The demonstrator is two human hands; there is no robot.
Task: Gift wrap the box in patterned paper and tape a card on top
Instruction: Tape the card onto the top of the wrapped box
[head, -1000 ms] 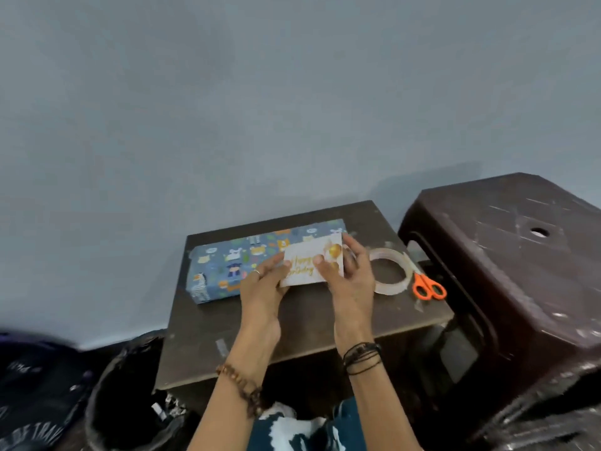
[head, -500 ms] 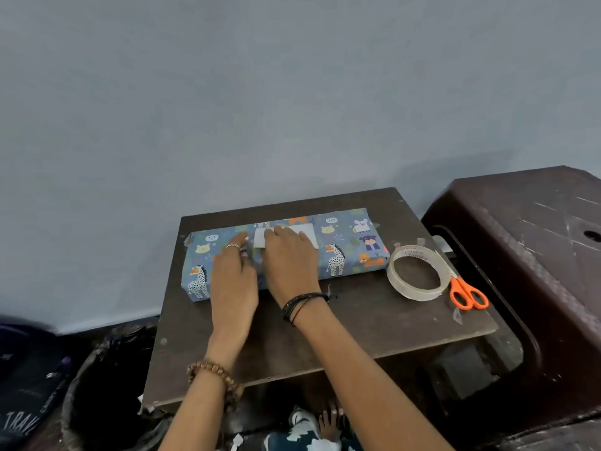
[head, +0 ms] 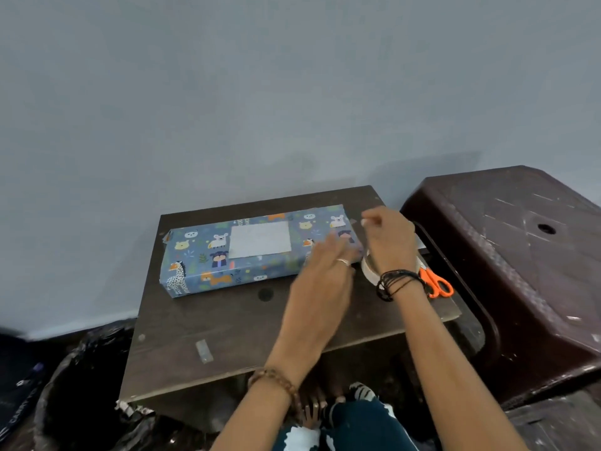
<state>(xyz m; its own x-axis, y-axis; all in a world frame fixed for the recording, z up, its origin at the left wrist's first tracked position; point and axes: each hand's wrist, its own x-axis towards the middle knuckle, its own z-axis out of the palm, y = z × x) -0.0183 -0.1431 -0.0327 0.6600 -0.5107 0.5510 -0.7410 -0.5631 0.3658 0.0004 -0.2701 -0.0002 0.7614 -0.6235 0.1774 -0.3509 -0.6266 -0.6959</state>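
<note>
The box (head: 201, 265), wrapped in blue animal-print paper, lies along the back of the small dark table (head: 244, 327). A pale card (head: 260, 239) lies flat on its top, blank side up, with no hand on it. My left hand (head: 325, 271) hovers over the box's right end, fingers spread and blurred. My right hand (head: 390, 242) is raised just right of the box, thumb and fingers pinched on what looks like the end of a clear tape strip. The tape roll (head: 369, 275) sits below it, mostly hidden by my wrist.
Orange-handled scissors (head: 435, 283) lie right of the tape roll near the table's right edge. A dark brown plastic stool (head: 520, 255) stands close on the right. A black bag-lined bin (head: 81, 385) is at lower left. A tape scrap (head: 204, 351) sticks near the table's front.
Both hands have left the card, which now lies alone on the box. They moved right, and the right hand now pinches above the tape roll.
</note>
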